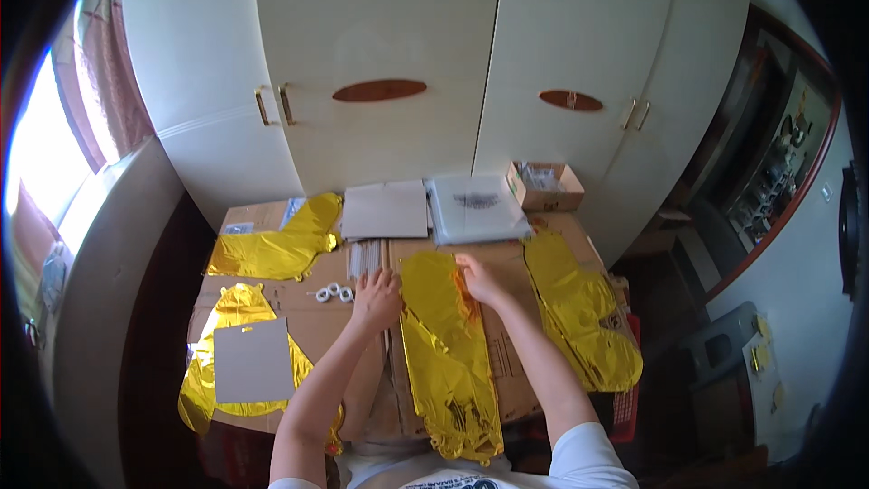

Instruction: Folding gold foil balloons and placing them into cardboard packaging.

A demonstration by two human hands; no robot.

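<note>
A flat, uninflated gold foil balloon [444, 335] lies lengthwise in front of me, its crinkled lower end hanging over the table's near edge. At its upper left edge is my left hand [377, 301], fingers apart and slightly bent, with the fingertips by the foil. My right hand [482, 282] has its fingers closed on the balloon's upper right edge. Orange reflections show on the foil beside that hand. Just beyond my left hand lies a bundle of thin pale strips [365, 256]. Small white rolls [335, 292] sit to the left of it.
Cardboard [362, 362] covers the table. More gold foil balloons lie at far left [272, 252], near left [240, 305] and right [579, 308]; a grey card [253, 362] rests on the near-left one. Behind are grey boards [385, 210], a plastic-wrapped stack [475, 208] and an open box [545, 186].
</note>
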